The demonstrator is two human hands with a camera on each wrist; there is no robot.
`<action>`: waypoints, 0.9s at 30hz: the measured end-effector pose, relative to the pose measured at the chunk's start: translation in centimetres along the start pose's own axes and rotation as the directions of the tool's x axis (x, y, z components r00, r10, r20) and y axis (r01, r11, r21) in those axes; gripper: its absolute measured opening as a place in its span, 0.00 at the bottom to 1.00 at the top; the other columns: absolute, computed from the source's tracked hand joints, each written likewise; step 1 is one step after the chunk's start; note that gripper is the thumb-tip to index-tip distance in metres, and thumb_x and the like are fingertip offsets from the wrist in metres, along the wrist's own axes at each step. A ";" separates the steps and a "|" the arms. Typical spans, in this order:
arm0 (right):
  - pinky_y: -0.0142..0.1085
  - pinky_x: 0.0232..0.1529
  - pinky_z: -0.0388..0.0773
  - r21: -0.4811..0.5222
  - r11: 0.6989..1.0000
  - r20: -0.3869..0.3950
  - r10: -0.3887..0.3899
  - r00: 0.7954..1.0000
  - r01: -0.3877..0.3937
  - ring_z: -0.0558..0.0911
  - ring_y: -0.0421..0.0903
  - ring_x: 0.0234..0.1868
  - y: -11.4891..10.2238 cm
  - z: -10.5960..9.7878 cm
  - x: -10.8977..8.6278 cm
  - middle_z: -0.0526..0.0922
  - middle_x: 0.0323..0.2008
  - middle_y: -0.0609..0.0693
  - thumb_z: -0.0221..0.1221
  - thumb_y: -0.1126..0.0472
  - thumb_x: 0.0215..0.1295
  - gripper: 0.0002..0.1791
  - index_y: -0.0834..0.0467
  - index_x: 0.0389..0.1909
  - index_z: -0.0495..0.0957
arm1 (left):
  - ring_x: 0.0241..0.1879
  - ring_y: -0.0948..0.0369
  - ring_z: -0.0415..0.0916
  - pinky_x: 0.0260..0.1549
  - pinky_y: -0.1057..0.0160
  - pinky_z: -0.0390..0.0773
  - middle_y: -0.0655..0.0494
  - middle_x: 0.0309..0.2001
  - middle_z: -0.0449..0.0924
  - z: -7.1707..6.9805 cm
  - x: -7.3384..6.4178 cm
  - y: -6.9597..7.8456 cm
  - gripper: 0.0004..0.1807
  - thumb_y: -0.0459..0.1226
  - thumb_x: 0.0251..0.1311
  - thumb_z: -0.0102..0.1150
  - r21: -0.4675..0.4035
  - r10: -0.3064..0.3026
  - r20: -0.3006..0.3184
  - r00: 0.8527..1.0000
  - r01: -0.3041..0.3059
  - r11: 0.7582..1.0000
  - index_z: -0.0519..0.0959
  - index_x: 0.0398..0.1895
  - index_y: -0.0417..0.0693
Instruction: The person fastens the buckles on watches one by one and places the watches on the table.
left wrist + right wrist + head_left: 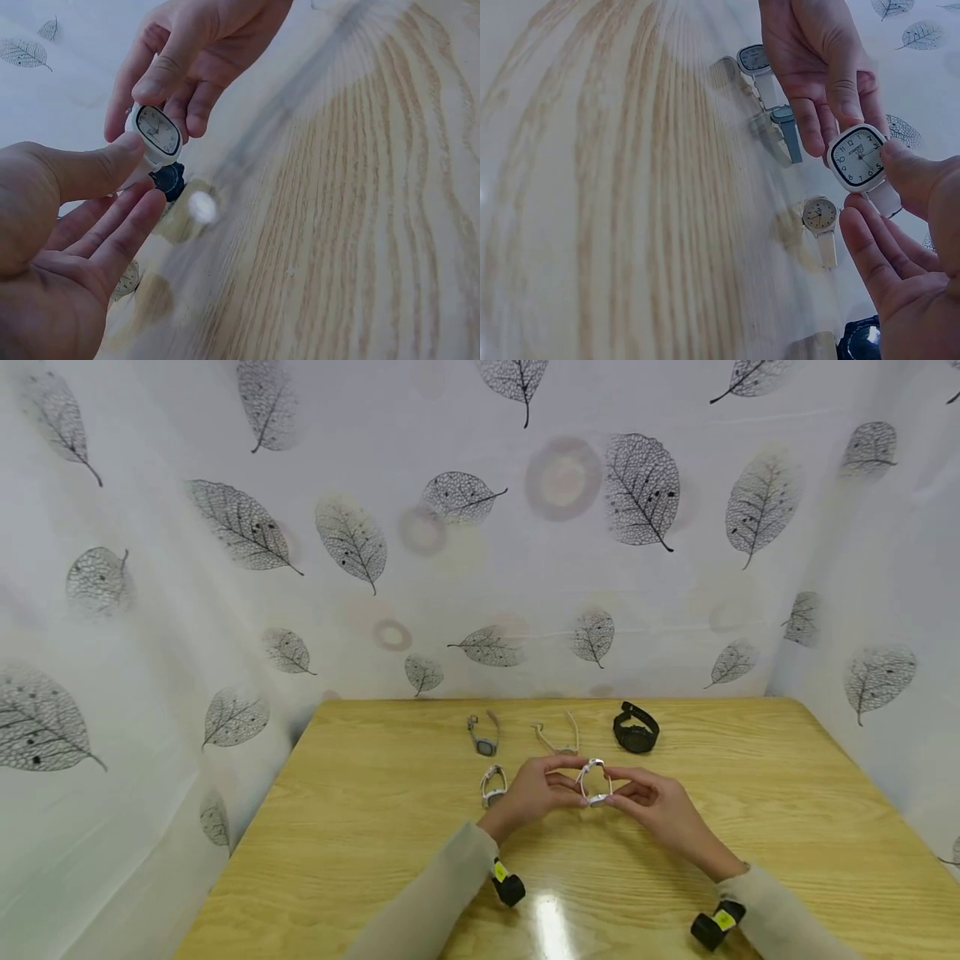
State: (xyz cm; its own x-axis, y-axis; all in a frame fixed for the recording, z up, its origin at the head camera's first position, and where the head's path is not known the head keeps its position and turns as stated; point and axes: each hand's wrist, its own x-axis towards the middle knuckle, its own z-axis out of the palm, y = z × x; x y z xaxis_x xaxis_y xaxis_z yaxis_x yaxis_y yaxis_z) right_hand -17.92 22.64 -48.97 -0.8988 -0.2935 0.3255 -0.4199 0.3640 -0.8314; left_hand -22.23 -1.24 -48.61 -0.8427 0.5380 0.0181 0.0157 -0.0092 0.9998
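Note:
A white wristwatch [597, 798] is held up between both hands over the table, its strap bent into a loop. My left hand [528, 792] pinches its left side with thumb and fingers. From the opposite side my right hand [663, 806] grips it the same way. In the right wrist view the squarish watch face [857, 159] shows dark numerals, with a thumb at either edge. The left wrist view has both thumbs at the white case [157, 129]. Close by my left wrist, a second white watch [495, 797] is partly covered by that hand.
Behind the hands lie a grey watch [486, 747], a pale round-faced watch [820, 215] and a black watch [636, 739]. They rest on a wood-grain table [360, 827]. A leaf-print curtain [480, 568] surrounds its back and sides.

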 end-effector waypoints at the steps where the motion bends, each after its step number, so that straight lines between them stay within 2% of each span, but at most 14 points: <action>1: 0.32 0.41 0.86 0.004 1.000 0.000 0.000 1.000 0.000 0.87 0.40 0.40 0.0 0.0 0.1 0.83 0.53 0.66 0.68 0.67 0.66 0.24 0.67 0.62 0.78 | 0.46 0.55 0.87 0.44 0.62 0.86 0.34 0.54 0.83 0.0 0.1 0.0 0.32 0.22 0.54 0.73 0.003 0.000 0.000 1.000 0.000 1.000 0.81 0.64 0.49; 3: 0.32 0.42 0.86 0.009 1.000 0.000 0.003 1.000 -0.003 0.88 0.40 0.40 0.0 -0.1 0.2 0.82 0.54 0.66 0.68 0.68 0.65 0.24 0.67 0.62 0.78 | 0.46 0.54 0.87 0.44 0.61 0.86 0.34 0.54 0.82 -0.1 0.2 -0.1 0.32 0.22 0.54 0.73 0.005 0.003 0.002 1.000 -0.003 1.000 0.81 0.64 0.48; 6: 0.32 0.42 0.86 0.013 1.000 0.009 0.007 1.000 -0.007 0.88 0.41 0.40 0.0 -0.1 0.2 0.80 0.57 0.67 0.68 0.69 0.65 0.24 0.68 0.62 0.78 | 0.47 0.51 0.87 0.44 0.60 0.86 0.41 0.57 0.82 -0.1 0.4 -0.2 0.32 0.21 0.54 0.72 0.004 0.009 0.011 1.000 -0.009 1.000 0.80 0.64 0.45; 11: 0.32 0.41 0.86 0.009 0.999 0.049 0.049 0.998 -0.049 0.89 0.43 0.39 0.0 -0.5 0.1 0.83 0.53 0.67 0.68 0.68 0.65 0.24 0.69 0.62 0.78 | 0.47 0.53 0.86 0.44 0.60 0.86 0.55 0.61 0.79 0.2 0.6 -0.3 0.32 0.21 0.54 0.72 0.038 -0.014 0.022 1.000 0.013 0.999 0.79 0.64 0.42; 15: 0.33 0.40 0.86 -0.023 0.996 0.082 0.090 0.993 -0.088 0.89 0.45 0.39 0.1 -1.2 0.0 0.87 0.46 0.62 0.69 0.64 0.66 0.25 0.67 0.62 0.78 | 0.42 0.61 0.86 0.40 0.62 0.87 0.57 0.60 0.80 0.5 1.0 -0.2 0.29 0.24 0.56 0.73 0.119 -0.046 0.021 0.999 0.043 0.992 0.80 0.63 0.44; 20: 0.34 0.41 0.86 -0.036 0.985 0.117 0.171 0.978 -0.167 0.90 0.48 0.40 0.6 -2.0 0.1 0.90 0.39 0.53 0.68 0.60 0.67 0.26 0.66 0.64 0.77 | 0.37 0.62 0.86 0.35 0.61 0.86 0.53 0.51 0.86 0.9 1.5 0.6 0.27 0.27 0.56 0.74 0.213 -0.083 0.017 0.996 0.078 0.974 0.83 0.61 0.48; 24: 0.34 0.43 0.85 0.004 0.975 0.139 0.218 0.966 -0.221 0.90 0.47 0.41 0.9 -2.4 0.2 0.90 0.40 0.56 0.67 0.59 0.69 0.28 0.67 0.65 0.75 | 0.35 0.63 0.86 0.34 0.61 0.86 0.55 0.52 0.86 1.3 1.8 0.8 0.28 0.28 0.54 0.76 0.244 -0.109 0.001 0.994 0.105 0.964 0.83 0.60 0.50; 27: 0.34 0.45 0.85 0.052 0.966 0.156 0.241 0.958 -0.252 0.89 0.46 0.44 1.2 -2.5 0.3 0.88 0.46 0.62 0.67 0.60 0.69 0.28 0.68 0.66 0.74 | 0.35 0.64 0.86 0.33 0.62 0.86 0.56 0.56 0.85 1.5 2.1 0.7 0.29 0.28 0.53 0.77 0.269 -0.113 -0.006 0.994 0.110 0.957 0.83 0.60 0.48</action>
State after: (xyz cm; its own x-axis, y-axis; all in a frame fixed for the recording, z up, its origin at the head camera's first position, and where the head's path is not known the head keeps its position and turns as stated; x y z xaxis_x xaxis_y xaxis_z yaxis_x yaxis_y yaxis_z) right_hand -18.99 25.21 -48.78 -0.9426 -0.3315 0.0408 -0.1729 0.3800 -0.9087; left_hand -23.20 1.17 -47.86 -0.8422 0.5308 -0.0950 0.0666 0.2772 0.9585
